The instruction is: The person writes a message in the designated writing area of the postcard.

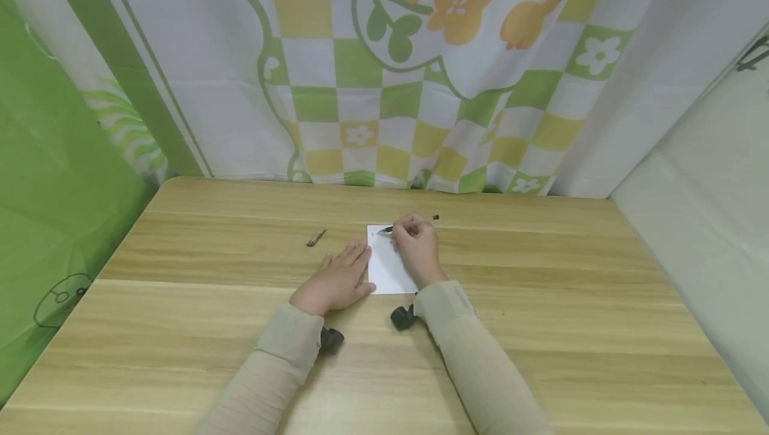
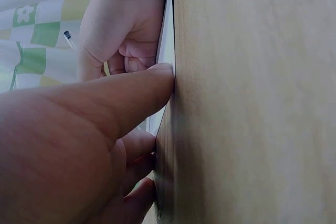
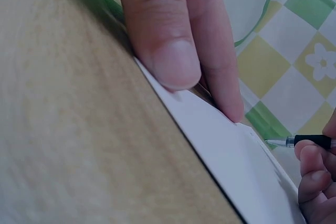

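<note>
A white sheet of paper (image 1: pixel 387 271) lies on the wooden table, with a small dark mark near its top left corner. My right hand (image 1: pixel 417 248) pinches a pen (image 3: pixel 310 140) with a black grip and clear tip. The pen's point is over the upper left part of the sheet, and its dark far end shows past the knuckles. My left hand (image 1: pixel 339 279) lies flat at the sheet's left side, fingers extended. In the right wrist view, the left thumb (image 3: pixel 176 66) presses on the paper's near edge.
A pen cap (image 1: pixel 316 238) lies on the table (image 1: pixel 228 328) left of the sheet. Behind the table's far edge hangs a checked, flowered curtain (image 1: pixel 360 108). Dark wrist cameras (image 1: pixel 332 340) sit under both sleeves, and a pale wall (image 1: pixel 697 175) stands at the right.
</note>
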The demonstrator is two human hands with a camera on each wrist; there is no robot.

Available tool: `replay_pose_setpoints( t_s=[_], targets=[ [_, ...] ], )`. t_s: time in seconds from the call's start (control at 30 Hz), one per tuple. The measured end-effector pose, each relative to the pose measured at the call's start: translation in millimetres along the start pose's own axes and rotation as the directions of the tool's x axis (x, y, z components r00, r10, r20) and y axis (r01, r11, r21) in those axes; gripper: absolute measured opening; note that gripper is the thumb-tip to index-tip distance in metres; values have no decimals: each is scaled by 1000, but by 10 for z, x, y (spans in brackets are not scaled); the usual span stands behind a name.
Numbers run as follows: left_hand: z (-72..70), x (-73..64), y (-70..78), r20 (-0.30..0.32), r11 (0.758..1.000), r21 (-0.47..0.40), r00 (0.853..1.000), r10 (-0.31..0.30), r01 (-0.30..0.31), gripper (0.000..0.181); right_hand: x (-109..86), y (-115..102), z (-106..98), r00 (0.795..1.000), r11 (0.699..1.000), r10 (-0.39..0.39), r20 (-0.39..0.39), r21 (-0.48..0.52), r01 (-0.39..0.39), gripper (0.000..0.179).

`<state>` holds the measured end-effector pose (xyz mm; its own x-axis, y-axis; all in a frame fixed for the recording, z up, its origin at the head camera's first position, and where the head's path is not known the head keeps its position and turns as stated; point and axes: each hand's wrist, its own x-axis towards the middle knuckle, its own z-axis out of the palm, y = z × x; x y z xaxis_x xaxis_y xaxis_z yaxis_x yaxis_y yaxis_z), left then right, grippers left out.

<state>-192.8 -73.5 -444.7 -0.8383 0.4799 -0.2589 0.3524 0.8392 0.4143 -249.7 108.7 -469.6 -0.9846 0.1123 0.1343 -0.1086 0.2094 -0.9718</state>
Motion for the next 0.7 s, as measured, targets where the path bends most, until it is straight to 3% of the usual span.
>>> replay_pose_setpoints(
  t_s=[0.33, 0.7],
  targets=[
    [5, -5, -14, -10, 1000, -1, 1000, 9, -9, 75, -8, -14, -11, 999, 1000, 12, -38, 3, -12, 18],
    [39, 15, -47, -21, 1000, -12, 1000, 8, -8, 76, -7, 5, -8, 1000, 1000, 9, -16, -19, -9, 15]
  ],
)
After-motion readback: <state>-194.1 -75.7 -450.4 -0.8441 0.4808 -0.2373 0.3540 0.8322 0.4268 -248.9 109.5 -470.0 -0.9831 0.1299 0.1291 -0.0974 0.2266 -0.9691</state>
